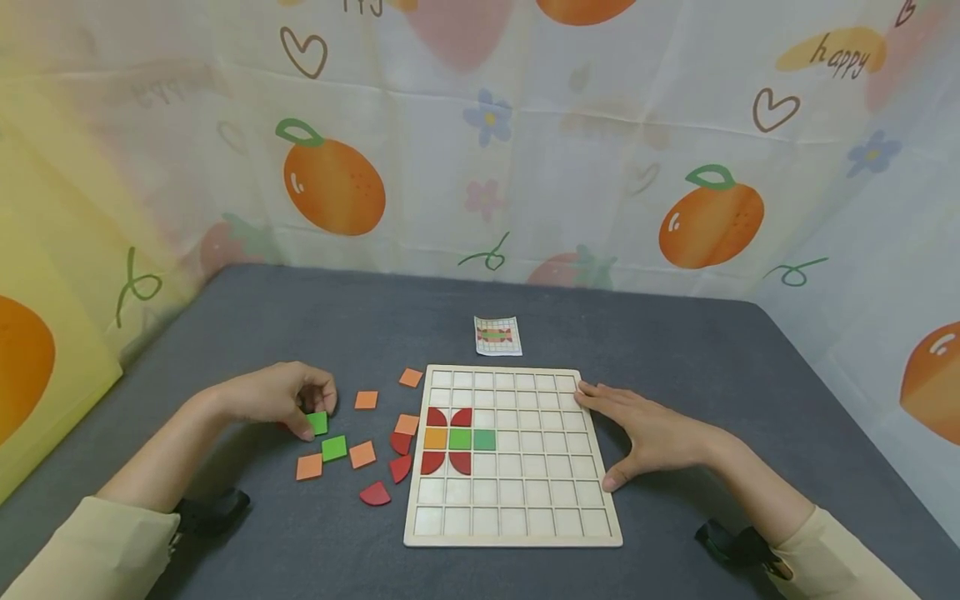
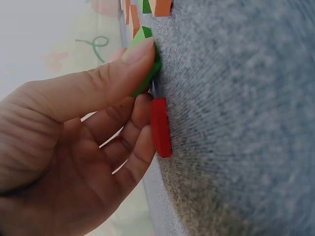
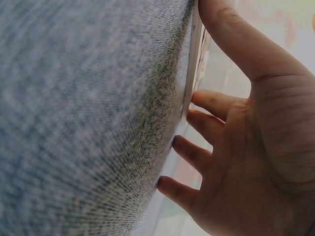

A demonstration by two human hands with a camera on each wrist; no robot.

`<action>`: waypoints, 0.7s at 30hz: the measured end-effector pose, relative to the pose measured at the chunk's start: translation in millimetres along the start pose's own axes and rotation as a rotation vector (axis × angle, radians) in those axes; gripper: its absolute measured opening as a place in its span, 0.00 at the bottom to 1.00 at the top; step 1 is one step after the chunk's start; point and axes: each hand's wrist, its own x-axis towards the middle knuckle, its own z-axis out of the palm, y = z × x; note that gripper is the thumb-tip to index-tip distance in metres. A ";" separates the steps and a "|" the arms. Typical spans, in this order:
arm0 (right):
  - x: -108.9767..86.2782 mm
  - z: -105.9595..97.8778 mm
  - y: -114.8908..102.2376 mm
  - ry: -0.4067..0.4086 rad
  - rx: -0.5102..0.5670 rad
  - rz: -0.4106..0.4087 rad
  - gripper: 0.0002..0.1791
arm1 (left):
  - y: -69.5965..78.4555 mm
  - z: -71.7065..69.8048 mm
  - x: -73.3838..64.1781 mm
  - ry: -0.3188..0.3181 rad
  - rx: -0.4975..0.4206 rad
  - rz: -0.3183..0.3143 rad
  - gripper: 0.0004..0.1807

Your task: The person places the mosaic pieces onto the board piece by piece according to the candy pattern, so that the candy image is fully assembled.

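Note:
My left hand (image 1: 279, 395) pinches a green square tile (image 1: 318, 422) between thumb and fingers, close over the table. In the left wrist view a red piece (image 2: 160, 128) stands beside the curled lower fingers. My right hand (image 1: 652, 429) rests along the right edge of the wooden grid board (image 1: 525, 497), its fingers spread and thumb near the lower side. On the board's left part lie red quarter-circle tiles (image 1: 460, 462) above and below a row of an orange tile (image 1: 435, 438), a green tile (image 1: 460, 439) and a darker green tile (image 1: 484, 440).
Between left hand and board lie several loose orange tiles (image 1: 362, 455), another green tile (image 1: 333, 448) and red quarter circles (image 1: 375, 494). Behind the board is a small pattern card (image 1: 498, 337). A printed curtain (image 1: 555, 167) hangs along the far edge of the grey table (image 1: 337, 317).

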 end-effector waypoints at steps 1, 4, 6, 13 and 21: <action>0.0 0.2 0.1 0.000 0.001 -0.002 0.66 | -0.4 -0.2 0.2 0.002 0.000 0.000 0.14; -0.1 0.5 0.1 -0.001 0.007 -0.005 0.66 | -1.3 -0.5 0.3 -0.003 -0.006 0.009 0.12; -0.2 0.6 0.0 -0.001 0.009 -0.004 0.66 | -1.2 -0.6 0.1 -0.008 -0.016 0.025 0.11; -1.0 0.1 -1.3 0.002 0.007 -0.002 0.66 | 6.5 0.3 1.0 0.012 -0.014 0.059 0.09; -1.2 0.6 -0.1 0.001 0.002 0.003 0.66 | 22.3 10.2 13.4 0.069 0.024 0.099 0.08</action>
